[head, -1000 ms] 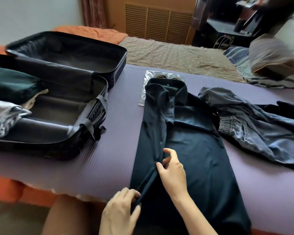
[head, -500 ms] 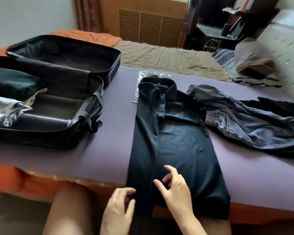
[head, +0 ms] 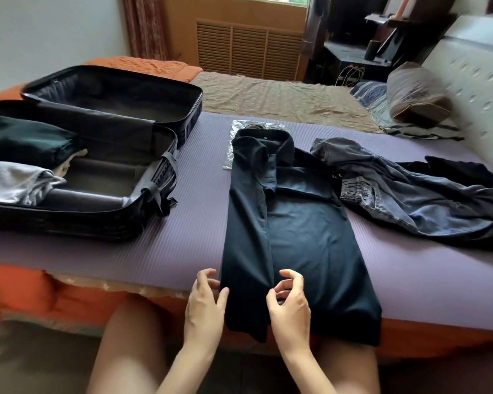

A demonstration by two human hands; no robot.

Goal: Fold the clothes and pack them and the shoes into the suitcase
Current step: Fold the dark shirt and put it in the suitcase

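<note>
The left hand [head: 205, 305] is held just beside the left edge of a dark collared shirt [head: 310, 237], near its hem, with fingers loosely curled and nothing seen between them; whether the thumb touches the cloth cannot be told. The right hand [head: 289, 305] is poised over the same narrow folded-in panel from the other side, fingers likewise loosely bent and nothing gripped. The shirt is laid lengthwise on a purple mat [head: 182, 237], collar away from the person and hem hanging over the near edge of the bed. Its left side is turned in over the front as a long strip, and a sleeve is laid across the chest. The step in hand is judged to be the folding of this shirt, with the side folds made and the crosswise fold not yet made. The next move would call for the hem to be taken at both corners and brought up toward the collar without the strip being disturbed. A crumpled denim garment [head: 424, 200] lies unfolded just right of the shirt. A clear plastic bag [head: 231, 155] is partly covered by the collar; its contents cannot be made out. Well to the left, the open suitcase [head: 69, 223] already holds a dark green bundle [head: 26, 140] and a grey one [head: 12, 180].
</note>
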